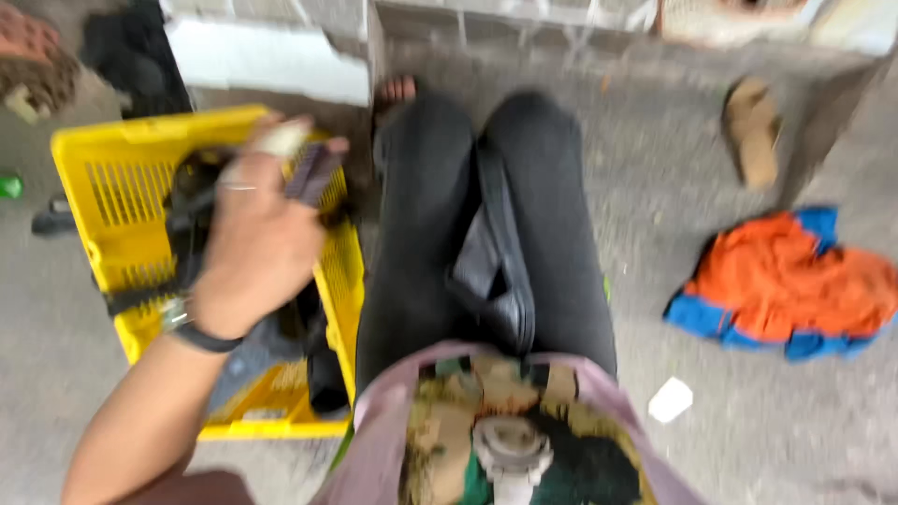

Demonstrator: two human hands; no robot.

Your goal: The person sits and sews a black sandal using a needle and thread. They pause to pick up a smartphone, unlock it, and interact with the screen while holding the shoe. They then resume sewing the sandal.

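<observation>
L hand (257, 238) is over the yellow crate (117, 178), fingers curled and pinching a dark strap (313, 173) just above the dark clothes (281, 341) piled inside. Looks like mid-sort, pulling one piece out; next move prob needs a clean lift clear of the rim. Orange-blue cloth (786, 281) lies well apart on the floor. R hand not visible; frame blurred, strap hard to identify.
</observation>
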